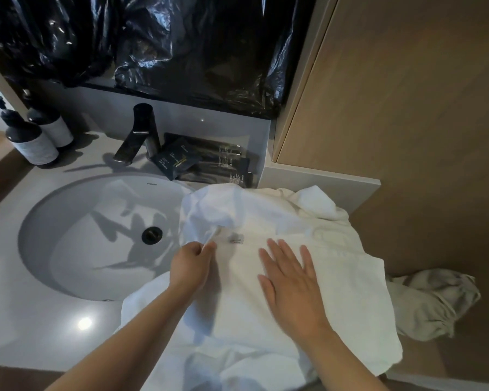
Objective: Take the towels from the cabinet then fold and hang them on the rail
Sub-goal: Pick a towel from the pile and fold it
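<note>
towel (pixel 336 292): white, spread on the surface (pixel 26 320) right of the sink (pixel 68 221), left edge flopping over the basin
left hand (pixel 191 262): pinching a towel edge by the label
right hand (pixel 291 280): flat, fingers straight, pressing the middle
risk: tug too hard and the fold probably skews, or the edge slides into the sink

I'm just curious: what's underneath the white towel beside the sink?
The pale countertop shows around the white towel, and a second towel pokes out at its far edge. Whatever else lies beneath is covered.
</note>
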The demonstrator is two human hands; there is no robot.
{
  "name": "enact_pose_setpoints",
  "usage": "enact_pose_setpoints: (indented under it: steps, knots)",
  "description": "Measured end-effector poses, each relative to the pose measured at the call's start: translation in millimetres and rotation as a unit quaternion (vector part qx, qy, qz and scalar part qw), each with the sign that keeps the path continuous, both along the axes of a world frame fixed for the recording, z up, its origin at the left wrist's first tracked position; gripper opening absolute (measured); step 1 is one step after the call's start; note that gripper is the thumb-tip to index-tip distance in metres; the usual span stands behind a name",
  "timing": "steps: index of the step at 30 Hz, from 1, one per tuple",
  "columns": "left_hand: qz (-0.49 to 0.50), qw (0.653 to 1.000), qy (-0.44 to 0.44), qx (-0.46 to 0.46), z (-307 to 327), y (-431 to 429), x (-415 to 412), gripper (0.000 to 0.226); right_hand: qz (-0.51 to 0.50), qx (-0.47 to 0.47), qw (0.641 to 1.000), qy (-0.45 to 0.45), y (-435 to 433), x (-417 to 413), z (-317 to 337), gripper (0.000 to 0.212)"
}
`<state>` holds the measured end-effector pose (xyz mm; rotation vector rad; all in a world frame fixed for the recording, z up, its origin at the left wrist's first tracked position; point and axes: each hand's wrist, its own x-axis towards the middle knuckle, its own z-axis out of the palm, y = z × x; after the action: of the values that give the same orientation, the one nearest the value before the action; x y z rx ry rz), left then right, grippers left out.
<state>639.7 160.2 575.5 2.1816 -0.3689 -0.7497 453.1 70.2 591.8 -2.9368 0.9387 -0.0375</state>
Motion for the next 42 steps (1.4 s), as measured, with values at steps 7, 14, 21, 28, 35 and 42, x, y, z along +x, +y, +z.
enact_pose_setpoints:
  steps: [7, 14, 21, 28, 35, 42]
  knots:
    - [-0.027, 0.993, -0.099, 0.057, -12.0, 1.9, -7.5, 0.042, -0.085, 0.013, 0.996, 0.020, -8.3, -14.2, -2.4, 0.064]
    - [-0.042, 0.990, -0.116, 0.069, -20.2, -3.4, -1.7, 0.035, -0.124, 0.041, 0.991, 0.023, -19.4, -20.7, -4.3, 0.069]
    - [-0.070, 0.994, 0.061, 0.063, -13.6, -1.4, 28.6, 0.056, -0.121, 0.047, 0.990, 0.055, -20.5, -18.4, -6.6, 0.065]
    - [-0.127, 0.981, 0.142, 0.013, -4.5, 16.9, 20.6, 0.048, -0.126, 0.053, 0.989, 0.049, -19.2, -18.9, -5.1, 0.069]
    - [-0.159, 0.980, 0.116, -0.013, 10.7, 37.4, 11.5, 0.034, -0.131, 0.120, 0.984, -0.013, -17.2, -18.6, 6.2, 0.061]
    - [-0.168, 0.973, 0.132, -0.083, 44.1, 29.2, 9.5, 0.034, -0.143, 0.254, 0.925, -0.244, 0.3, -18.6, 49.2, 0.040]
